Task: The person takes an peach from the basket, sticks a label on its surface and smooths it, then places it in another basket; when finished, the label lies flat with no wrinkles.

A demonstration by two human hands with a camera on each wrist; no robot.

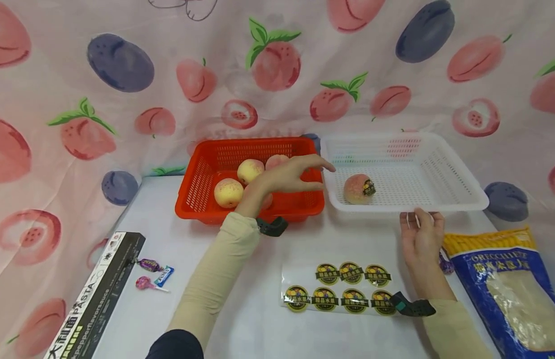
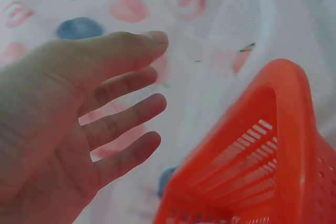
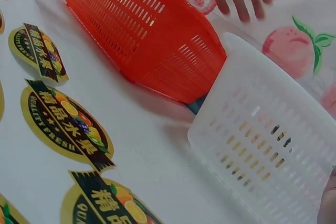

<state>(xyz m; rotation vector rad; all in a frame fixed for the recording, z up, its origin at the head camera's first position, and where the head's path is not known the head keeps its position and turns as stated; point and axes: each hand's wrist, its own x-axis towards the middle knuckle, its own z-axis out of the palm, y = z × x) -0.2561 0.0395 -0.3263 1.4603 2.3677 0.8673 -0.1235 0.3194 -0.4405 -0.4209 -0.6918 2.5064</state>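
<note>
In the white basket (image 1: 407,184) sits one peach (image 1: 354,189) with a dark-and-gold label on its side, near the left end. Your left hand (image 1: 291,174) is empty, fingers loosely extended, above the right end of the red basket (image 1: 188,209). Four peaches (image 1: 228,193) show in there, one mostly behind your wrist; your arm may cover more. Your right hand (image 1: 423,242) meets the white basket's near rim; I cannot tell whether it grips or only touches, and the right wrist view cuts it off. Seven labels (image 1: 324,299) lie on one sheet (image 1: 295,276), its right end by your right wrist. At left are one lollipop (image 1: 143,283) and two wrapped sweets (image 1: 149,265); another purple wrapper (image 1: 446,263) is half hidden behind your right hand. One box (image 1: 98,299) and one bag (image 1: 519,299) run out of frame.
</note>
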